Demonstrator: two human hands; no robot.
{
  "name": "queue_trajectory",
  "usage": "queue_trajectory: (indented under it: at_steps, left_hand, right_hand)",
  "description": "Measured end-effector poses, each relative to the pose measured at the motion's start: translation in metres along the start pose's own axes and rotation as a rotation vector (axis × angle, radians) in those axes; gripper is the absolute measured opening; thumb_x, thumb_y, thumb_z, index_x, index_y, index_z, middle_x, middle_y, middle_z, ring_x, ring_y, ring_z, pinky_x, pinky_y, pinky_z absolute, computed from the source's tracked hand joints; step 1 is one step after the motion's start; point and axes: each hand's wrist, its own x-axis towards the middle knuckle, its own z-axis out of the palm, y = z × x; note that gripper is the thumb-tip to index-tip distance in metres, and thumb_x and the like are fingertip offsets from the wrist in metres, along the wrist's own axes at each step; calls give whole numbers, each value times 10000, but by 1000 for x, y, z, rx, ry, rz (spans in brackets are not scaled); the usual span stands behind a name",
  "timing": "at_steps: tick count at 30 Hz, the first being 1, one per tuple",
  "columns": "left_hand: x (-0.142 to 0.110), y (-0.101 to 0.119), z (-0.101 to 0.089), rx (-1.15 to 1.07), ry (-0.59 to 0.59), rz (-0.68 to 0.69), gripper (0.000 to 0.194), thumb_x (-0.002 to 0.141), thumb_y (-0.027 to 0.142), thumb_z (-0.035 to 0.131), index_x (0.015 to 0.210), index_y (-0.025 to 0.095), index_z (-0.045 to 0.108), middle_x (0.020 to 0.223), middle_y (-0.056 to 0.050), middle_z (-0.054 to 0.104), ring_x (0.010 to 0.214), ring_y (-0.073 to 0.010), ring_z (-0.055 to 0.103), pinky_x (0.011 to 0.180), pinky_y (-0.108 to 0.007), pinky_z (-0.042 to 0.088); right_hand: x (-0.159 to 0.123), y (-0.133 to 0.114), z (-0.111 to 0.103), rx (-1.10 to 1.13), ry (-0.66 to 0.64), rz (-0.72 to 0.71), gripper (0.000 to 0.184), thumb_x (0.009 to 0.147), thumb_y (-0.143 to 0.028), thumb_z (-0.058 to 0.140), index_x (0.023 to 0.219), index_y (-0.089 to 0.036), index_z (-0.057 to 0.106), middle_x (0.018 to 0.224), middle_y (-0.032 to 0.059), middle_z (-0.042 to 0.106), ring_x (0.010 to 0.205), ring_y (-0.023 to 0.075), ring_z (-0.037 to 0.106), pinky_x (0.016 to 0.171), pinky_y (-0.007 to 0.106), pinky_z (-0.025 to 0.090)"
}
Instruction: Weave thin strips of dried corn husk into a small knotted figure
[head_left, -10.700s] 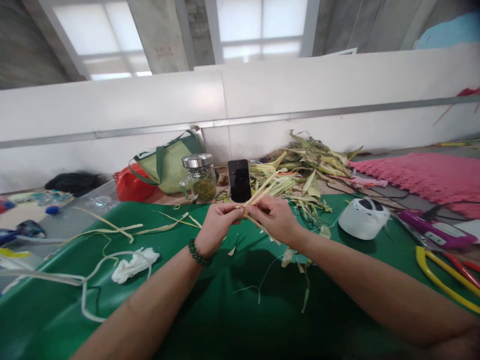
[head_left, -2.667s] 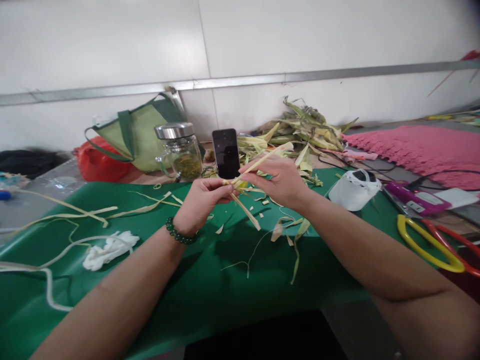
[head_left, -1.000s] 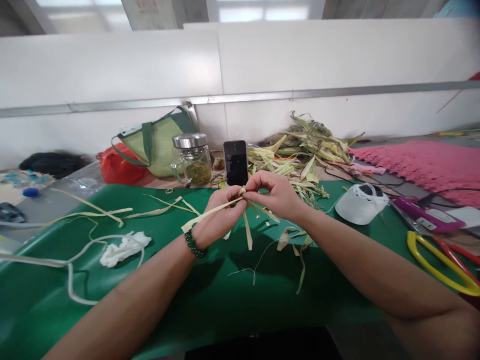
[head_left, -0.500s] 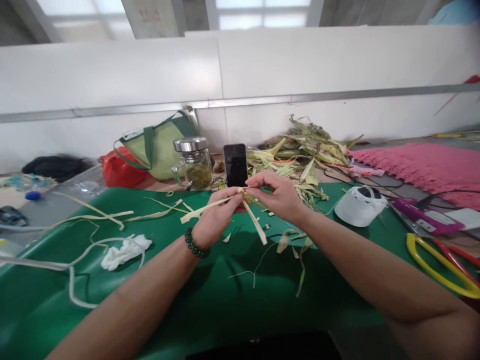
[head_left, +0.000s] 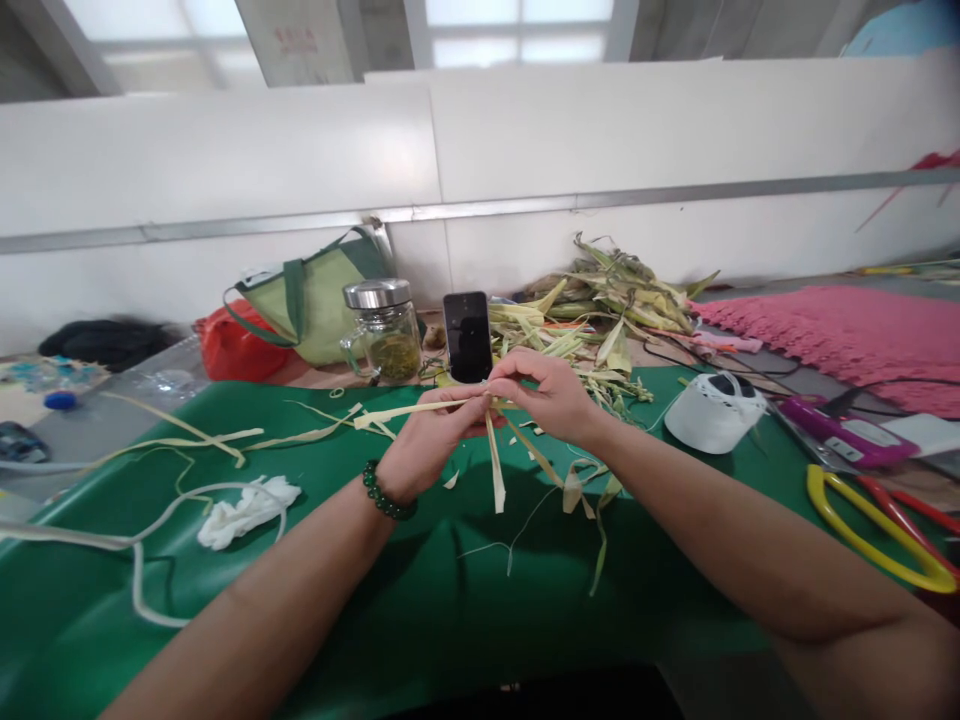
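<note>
Pale yellow husk strips point(head_left: 496, 470) cross between my two hands above the green cover; one sticks out to the left, others hang down. My left hand point(head_left: 442, 435), with a dark green bead bracelet at the wrist, is closed and pinches the strips between thumb and fingers. Its fingertips meet those of my right hand point(head_left: 551, 395), which is also closed on the strips at their crossing. The exact crossing is partly hidden by the fingers. Just behind the hands a phone point(head_left: 467, 338) stands upright.
A lidded glass jar point(head_left: 391, 335) and green bag point(head_left: 322, 305) stand at the back left. Dried corn husks point(head_left: 622, 285) pile up behind. On the right are a white thread spool point(head_left: 715, 412), a purple tool point(head_left: 844, 430) and yellow-handled scissors point(head_left: 870, 540). White tissue point(head_left: 244, 512) lies left.
The strips have turned between my fingers: the left one now lies flatter, the hanging one points straighter down, and another shows at lower right. Both hands stay together at the crossing.
</note>
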Motion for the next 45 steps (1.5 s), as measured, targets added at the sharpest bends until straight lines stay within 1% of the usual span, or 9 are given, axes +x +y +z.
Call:
queue_trajectory:
  at_steps: [5, 9, 12, 15, 20, 23, 27, 38, 45]
  left_hand:
    - [4, -1, -5, -161, 56, -57, 232, 627, 293, 770, 783, 131, 711, 735, -56, 703, 627, -130, 638, 665, -259, 531]
    - [5, 2, -8, -206, 56, -65, 157, 658, 246, 742, 764, 135, 711, 651, -20, 660, 558, -86, 584, 595, -207, 503]
    - [4, 4, -7, -169, 52, -38, 194, 647, 274, 749, 777, 135, 715, 685, -21, 668, 554, -77, 561, 587, -206, 496]
    - [2, 5, -5, -103, 69, -19, 256, 638, 310, 755, 808, 124, 713, 771, -50, 695, 609, -98, 589, 629, -237, 511]
    - [2, 2, -2, -60, 71, 0, 280, 633, 318, 755, 832, 128, 704, 784, -50, 702, 624, -120, 619, 665, -273, 529]
    - [3, 0, -2, -66, 86, 4, 280, 614, 312, 766, 814, 127, 697, 747, -38, 699, 600, -117, 618, 644, -268, 532]
    - [2, -1, -2, 10, 119, 29, 251, 612, 315, 761, 779, 135, 708, 711, -34, 700, 598, -131, 622, 628, -272, 535]
    - [2, -1, 1, 251, 92, 123, 266, 684, 374, 690, 799, 138, 736, 630, -28, 672, 575, -135, 592, 574, -248, 508]
    - [1, 0, 2, 361, 126, 220, 210, 696, 340, 668, 737, 141, 720, 636, -27, 680, 556, -130, 594, 531, -228, 491]
  right_hand:
    - [1, -4, -10, 4, 123, -41, 71, 820, -219, 561, 820, -178, 619, 802, 23, 648, 718, 126, 587, 651, 258, 472]
    - [1, -16, -24, -136, -2, -180, 119, 831, -187, 526, 773, -200, 629, 786, 26, 644, 770, 143, 592, 699, 280, 469]
    - [0, -17, -26, -192, -108, -20, 83, 812, -256, 574, 828, -198, 632, 816, 29, 669, 750, 150, 602, 645, 269, 459]
    - [0, -12, -23, -117, -167, 185, 151, 772, -329, 628, 794, -183, 600, 662, -9, 638, 580, 113, 557, 518, 224, 404]
    - [1, -10, -19, -23, -157, 267, 130, 751, -262, 632, 726, -187, 529, 561, -55, 568, 485, 77, 477, 461, 198, 341]
    - [1, -11, -21, -72, -160, 241, 80, 769, -231, 608, 731, -184, 556, 609, -38, 590, 543, 90, 513, 509, 209, 374]
    - [1, -9, -22, -147, -115, 169, 124, 780, -302, 625, 778, -181, 596, 672, -15, 619, 612, 110, 548, 558, 225, 400]
    - [1, -3, -12, -79, -124, 32, 125, 838, -221, 569, 768, -168, 658, 734, 2, 652, 680, 106, 574, 638, 222, 420]
    - [1, -4, -13, 39, -137, 66, 81, 798, -212, 612, 752, -164, 660, 745, 0, 646, 669, 98, 559, 620, 213, 414]
